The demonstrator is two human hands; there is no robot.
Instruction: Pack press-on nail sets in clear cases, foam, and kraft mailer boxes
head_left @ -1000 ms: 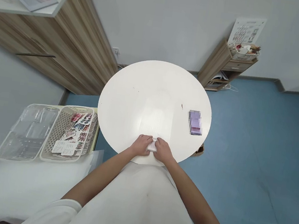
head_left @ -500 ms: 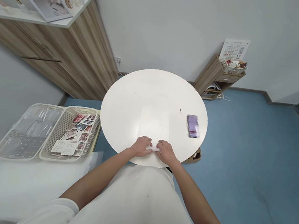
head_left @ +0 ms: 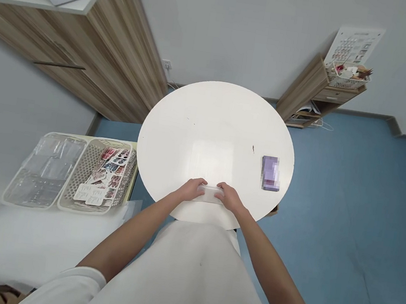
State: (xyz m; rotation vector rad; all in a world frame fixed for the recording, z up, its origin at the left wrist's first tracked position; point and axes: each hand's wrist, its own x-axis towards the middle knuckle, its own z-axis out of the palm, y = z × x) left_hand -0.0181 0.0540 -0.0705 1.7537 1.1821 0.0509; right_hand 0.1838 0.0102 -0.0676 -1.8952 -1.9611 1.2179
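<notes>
A small whitish, partly see-through rectangular piece (head_left: 209,194) lies between my hands near the front edge of the round white table (head_left: 174,143). My left hand (head_left: 192,190) grips its left end with curled fingers, and my right hand (head_left: 227,196) grips its right end the same way. The fingertips of both hands point toward each other across it. What the piece is made of cannot be made out.
A blurred purple object (head_left: 271,173) lies at the table's right side. To the left are a basket of picture cards (head_left: 90,161) and another with clear plastic packs (head_left: 44,170). Behind stand a wooden cabinet (head_left: 126,50) and a small shelf unit (head_left: 306,88).
The camera view has shifted. Both hands have moved slightly up in the picture, and the piece between them now shows a broader face than the thin strip seen before.
</notes>
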